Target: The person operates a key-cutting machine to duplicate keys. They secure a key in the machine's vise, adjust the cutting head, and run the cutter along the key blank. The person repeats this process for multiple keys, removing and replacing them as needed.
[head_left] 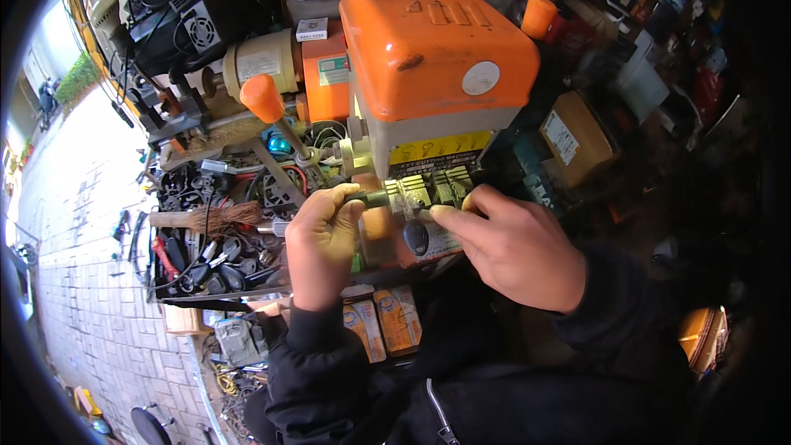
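A key cutting machine [437,49] with an orange hood stands in front of me. Its two metal clamps [409,192] sit below the yellow label. My left hand [321,239] is closed, thumb and forefinger pinching a dark knob-like piece [369,197] at the left of the clamps. My right hand [515,247] comes from the right, its fingers drawn together at the lower edge of the right clamp. What they hold, if anything, is hidden. Between the hands, below the clamps, a black key head [416,237] sticks out toward me.
To the left, a lever with an orange knob [262,99] rises beside a motor [262,64]. A brush [210,218] lies over a tray of key fobs and tools [222,268]. Boxes [398,319] sit below the bench. A cardboard box [577,138] stands right.
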Demonstrator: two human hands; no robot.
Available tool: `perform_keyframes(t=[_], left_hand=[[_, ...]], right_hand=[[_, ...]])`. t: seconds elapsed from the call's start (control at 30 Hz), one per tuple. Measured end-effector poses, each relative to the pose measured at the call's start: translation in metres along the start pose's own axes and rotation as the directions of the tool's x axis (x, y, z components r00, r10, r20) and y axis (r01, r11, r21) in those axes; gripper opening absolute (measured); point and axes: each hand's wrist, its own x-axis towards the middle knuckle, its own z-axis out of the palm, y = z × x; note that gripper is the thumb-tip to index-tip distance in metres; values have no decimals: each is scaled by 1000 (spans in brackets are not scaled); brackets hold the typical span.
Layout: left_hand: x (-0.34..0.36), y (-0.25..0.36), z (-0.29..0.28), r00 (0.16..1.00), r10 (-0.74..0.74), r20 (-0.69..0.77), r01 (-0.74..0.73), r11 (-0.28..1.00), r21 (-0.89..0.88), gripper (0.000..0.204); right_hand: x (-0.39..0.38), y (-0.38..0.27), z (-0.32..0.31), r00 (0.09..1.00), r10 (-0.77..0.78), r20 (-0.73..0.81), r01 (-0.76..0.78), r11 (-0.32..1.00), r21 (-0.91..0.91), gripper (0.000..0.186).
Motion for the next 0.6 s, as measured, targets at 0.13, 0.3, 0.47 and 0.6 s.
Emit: perform_keyframes(t=[0.13,0.3,0.47,0.6], left_hand=[[8,-3,3,999,37,-14,-36,999,16,15],[14,-3,4,1000,-13,0,13,998,-55,15],[12,-4,6,999,17,-38,-18,1000,-13,14],[13,-4,7,997,57,-52,-56,998,19,13]], right_hand=[[12,-6,2,999,-9,42,9,1000,0,35],[19,-12,1,989,72,132,-57,991,-117,33],[27,-18,6,986,116,122,-84,968,-238,33],[26,-22,11,983,148,110,-113,956,-269,32]])
